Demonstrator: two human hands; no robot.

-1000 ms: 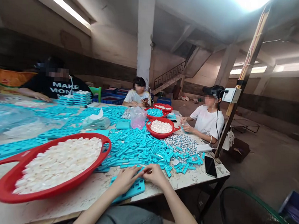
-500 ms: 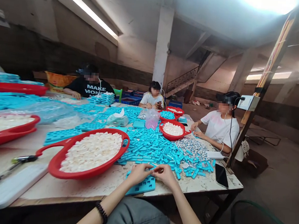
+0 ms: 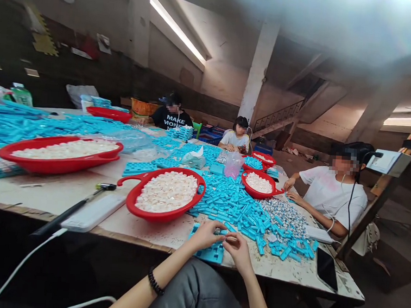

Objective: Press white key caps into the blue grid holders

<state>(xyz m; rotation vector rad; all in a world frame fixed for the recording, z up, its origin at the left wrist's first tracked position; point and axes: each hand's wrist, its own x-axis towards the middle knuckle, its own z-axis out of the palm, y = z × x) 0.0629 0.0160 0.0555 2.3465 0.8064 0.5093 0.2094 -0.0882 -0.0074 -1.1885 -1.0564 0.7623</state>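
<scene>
My left hand (image 3: 207,235) is closed, its fingertips pinched on a small blue plastic piece (image 3: 223,230) near the table's front edge. From the other side my right hand (image 3: 238,250) meets it, thumb and forefinger pinched at the same piece. Fingers hide most of it. Partly under my hands lies a blue plastic tray with square holes (image 3: 215,255). A heap of loose blue plastic pieces (image 3: 233,207) spreads just beyond. To the left stands a red basin (image 3: 142,211) filled with small white pieces (image 3: 168,191).
Another red basin (image 3: 56,164) stands further left, near a white power bank (image 3: 93,212) and a black-handled tool (image 3: 65,216). A phone (image 3: 326,269) lies near the right corner. Small white-and-blue parts (image 3: 281,214) are piled before a person (image 3: 331,194). Two more people sit across the table.
The view has swung left, so everything sits further right and more of the left table shows. My hands stay together over the holed tray, fingers shifted slightly.
</scene>
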